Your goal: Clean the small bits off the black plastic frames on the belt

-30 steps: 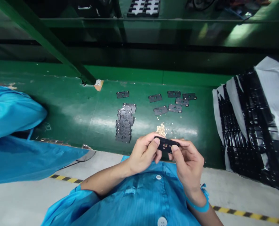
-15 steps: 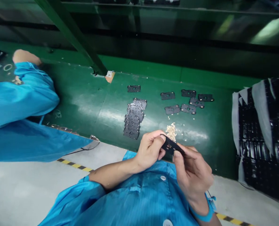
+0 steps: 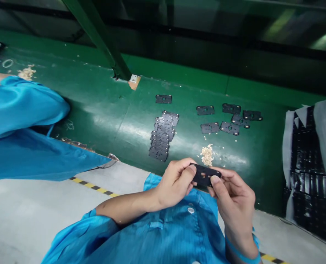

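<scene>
I see left hand [image 3: 176,185] and right hand [image 3: 235,200] pinched closed on one black plate [image 3: 199,176], lower centre, likely mid-work; can't tell whether overlapped plates [image 3: 159,146] mid-frame or loose plates [image 3: 209,128] centre-right are done.

Left of the pale pile [image 3: 207,155], a lane of bare tabletop [image 3: 187,146] reaches to the overlapping plates [image 3: 160,142]. Beyond the pile, loose plates [image 3: 237,120] obstruct; farther right, room ends at a black stack [image 3: 306,157].
</scene>
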### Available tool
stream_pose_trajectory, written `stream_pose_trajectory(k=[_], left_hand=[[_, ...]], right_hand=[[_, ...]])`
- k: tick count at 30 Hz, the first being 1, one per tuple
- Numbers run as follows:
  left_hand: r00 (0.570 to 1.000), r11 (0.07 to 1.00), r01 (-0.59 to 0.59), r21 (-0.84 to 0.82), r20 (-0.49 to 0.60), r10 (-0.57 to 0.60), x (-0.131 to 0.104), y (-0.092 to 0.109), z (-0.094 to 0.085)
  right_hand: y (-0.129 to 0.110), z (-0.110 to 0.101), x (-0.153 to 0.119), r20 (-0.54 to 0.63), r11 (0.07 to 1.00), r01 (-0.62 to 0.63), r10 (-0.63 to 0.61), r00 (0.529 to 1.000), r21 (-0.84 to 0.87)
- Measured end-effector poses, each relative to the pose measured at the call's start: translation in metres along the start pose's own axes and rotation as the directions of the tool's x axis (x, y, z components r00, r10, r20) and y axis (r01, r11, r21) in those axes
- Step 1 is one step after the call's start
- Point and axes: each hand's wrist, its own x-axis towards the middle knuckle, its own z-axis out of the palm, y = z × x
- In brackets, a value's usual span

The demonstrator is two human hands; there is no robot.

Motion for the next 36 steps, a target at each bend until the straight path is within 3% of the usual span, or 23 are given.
stream_pose_trajectory(k=[5,8,13,16,21,25,30,36], left_hand=[[0.997,0.999,0.036,0.018,-0.067,-0.035,0.001,-0.003,-0.009],[0.996,0.998,0.047,0.044,-0.081,-0.043,-0.002,-0.006,-0.018],[0.99,0.945,-0.128,0.301,-0.018,0.14,-0.023,-0.014,-0.045],[0.984,0.881,-0.152,0.448,-0.02,0.179,-0.04,-0.023,-0.072],[0.953,0.724,-0.164,0.67,-0.081,0.291,-0.042,-0.037,-0.118],[0.926,0.575,-0.189,0.796,-0.05,0.373,-0.026,-0.043,-0.137],[0.936,0.49,-0.061,0.87,-0.121,0.331,-0.018,-0.047,-0.141],[0.94,0.451,-0.002,0.893,-0.152,0.306,-0.007,-0.038,-0.141]], right_hand=[[-0.001,0.013,-0.002,0.011,0.991,0.112,-0.112,0.994,-0.075],[-0.002,0.019,0.002,0.072,0.992,0.094,-0.088,0.994,-0.082],[0.012,0.027,0.006,0.238,0.989,0.04,-0.005,0.971,-0.143],[0.029,0.039,0.003,0.334,0.963,0.097,-0.008,0.943,-0.253],[0.047,0.071,0.016,0.405,0.782,0.391,-0.195,0.893,-0.486],[0.049,0.097,0.043,0.439,0.607,0.535,-0.317,0.841,-0.587],[0.042,0.117,0.064,0.513,0.45,0.555,-0.225,0.828,-0.699],[0.028,0.127,0.076,0.594,0.42,0.586,-0.128,0.794,-0.693]])
